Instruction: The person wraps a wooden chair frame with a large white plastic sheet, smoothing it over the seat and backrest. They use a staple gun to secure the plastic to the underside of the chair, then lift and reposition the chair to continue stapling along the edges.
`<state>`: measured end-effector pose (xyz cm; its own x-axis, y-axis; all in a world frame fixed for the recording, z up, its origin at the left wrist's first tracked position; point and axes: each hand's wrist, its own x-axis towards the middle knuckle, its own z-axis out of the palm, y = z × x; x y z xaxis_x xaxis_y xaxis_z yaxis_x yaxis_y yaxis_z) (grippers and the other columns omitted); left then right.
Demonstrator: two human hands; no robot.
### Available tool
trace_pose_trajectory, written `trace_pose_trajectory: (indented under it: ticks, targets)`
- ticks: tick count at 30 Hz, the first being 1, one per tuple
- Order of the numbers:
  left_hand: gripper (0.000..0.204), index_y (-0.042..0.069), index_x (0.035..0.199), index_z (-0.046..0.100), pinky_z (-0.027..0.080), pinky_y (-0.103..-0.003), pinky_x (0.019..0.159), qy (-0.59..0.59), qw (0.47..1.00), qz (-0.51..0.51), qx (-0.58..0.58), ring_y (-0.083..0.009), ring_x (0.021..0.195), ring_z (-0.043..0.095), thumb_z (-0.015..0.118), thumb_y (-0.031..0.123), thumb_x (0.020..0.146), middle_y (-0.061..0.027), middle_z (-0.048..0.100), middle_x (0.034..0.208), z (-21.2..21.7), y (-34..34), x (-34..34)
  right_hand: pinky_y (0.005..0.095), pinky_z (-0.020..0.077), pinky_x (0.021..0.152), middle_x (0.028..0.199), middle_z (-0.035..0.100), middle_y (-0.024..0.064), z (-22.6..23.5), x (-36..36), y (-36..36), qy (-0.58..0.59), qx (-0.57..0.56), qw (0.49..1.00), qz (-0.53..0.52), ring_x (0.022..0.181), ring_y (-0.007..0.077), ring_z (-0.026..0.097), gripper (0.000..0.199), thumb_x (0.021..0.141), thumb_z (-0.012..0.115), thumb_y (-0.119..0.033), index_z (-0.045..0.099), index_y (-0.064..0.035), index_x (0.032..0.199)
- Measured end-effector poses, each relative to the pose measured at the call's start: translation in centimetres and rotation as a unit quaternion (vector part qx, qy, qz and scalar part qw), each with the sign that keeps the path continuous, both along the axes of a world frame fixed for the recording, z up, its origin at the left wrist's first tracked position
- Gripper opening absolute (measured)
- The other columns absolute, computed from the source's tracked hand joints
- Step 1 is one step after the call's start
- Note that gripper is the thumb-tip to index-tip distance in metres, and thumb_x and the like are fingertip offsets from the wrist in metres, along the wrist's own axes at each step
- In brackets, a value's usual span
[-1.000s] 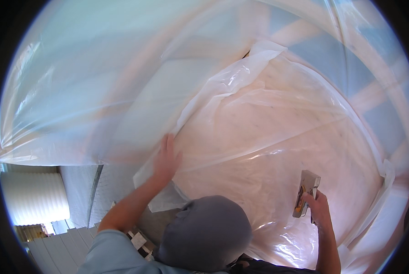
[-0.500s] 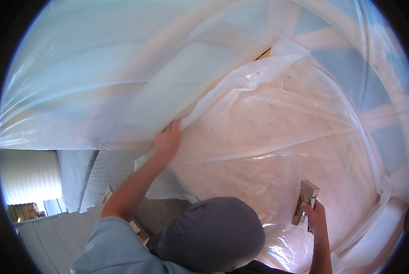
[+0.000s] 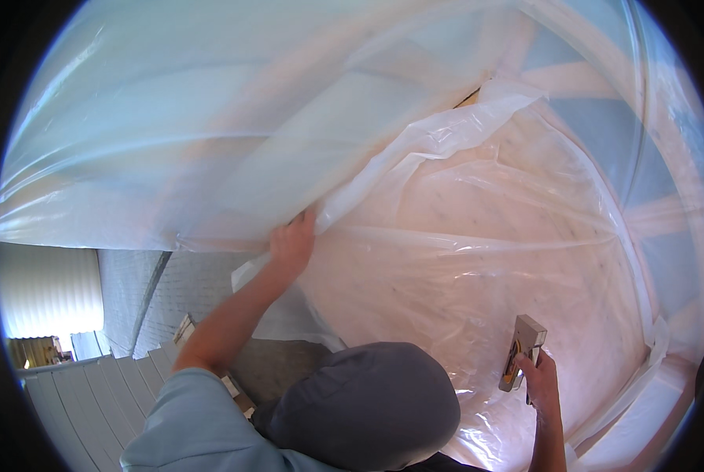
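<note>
My left hand (image 3: 293, 242) is raised to a slanting beam edge. Its fingers are closed on the folded edge of a milky, see-through plastic sheet (image 3: 438, 267). The sheet spreads to the right over a pale wooden panel, wrinkled and loose in places, with a thick fold running up along the beam. In my right hand (image 3: 542, 379) is a staple gun (image 3: 523, 350), gripped by its handle and held upright in front of the sheet, at lower right. Whether the staple gun touches the sheet I cannot tell.
Another plastic sheet (image 3: 132, 165) covers the frame at upper left. Ribs under plastic (image 3: 651, 149) curve along the right. Below left are a grey wall (image 3: 195, 279) and light grey boards (image 3: 96, 401). A dark grey cap (image 3: 368, 401) hides the lower middle.
The view has shifted slightly. My left hand stays on the sheet's edge, and my right hand still holds the staple gun, almost unmoved. A crease in the sheet now lies higher.
</note>
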<state>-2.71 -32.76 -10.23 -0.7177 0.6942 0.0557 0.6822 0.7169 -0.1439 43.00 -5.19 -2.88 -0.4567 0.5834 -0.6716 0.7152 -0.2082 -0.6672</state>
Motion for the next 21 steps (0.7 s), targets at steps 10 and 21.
trace_pose_trajectory:
  ticks: [10,21]
  targets:
    - [0.047,0.006,0.125,0.056,0.055,-0.049,0.071,-0.074,0.982,0.014,0.172,-0.0379,0.091,0.067,0.067,0.005,0.079,-0.0165,0.063,0.116,1.4,-1.0,2.2,0.0316,0.0474,0.068,0.083,0.065,0.0070,0.0,0.6,-0.1,-0.004,-0.001,1.000,-0.001,0.074,0.0138,0.058,0.036,0.087,0.063,-0.027,0.064,0.0059,0.101]
    - [0.075,-0.002,0.146,0.036,0.029,-0.052,0.113,-0.131,0.974,-0.159,0.089,-0.0421,0.136,0.039,0.066,0.033,0.086,-0.0257,0.035,0.151,-0.8,-5.1,12.1,0.0311,0.0479,0.068,0.086,0.066,0.0083,0.6,-0.1,-0.4,-0.028,-0.005,0.999,0.014,0.074,0.0138,0.059,0.037,0.086,0.064,-0.027,0.064,0.0064,0.103]
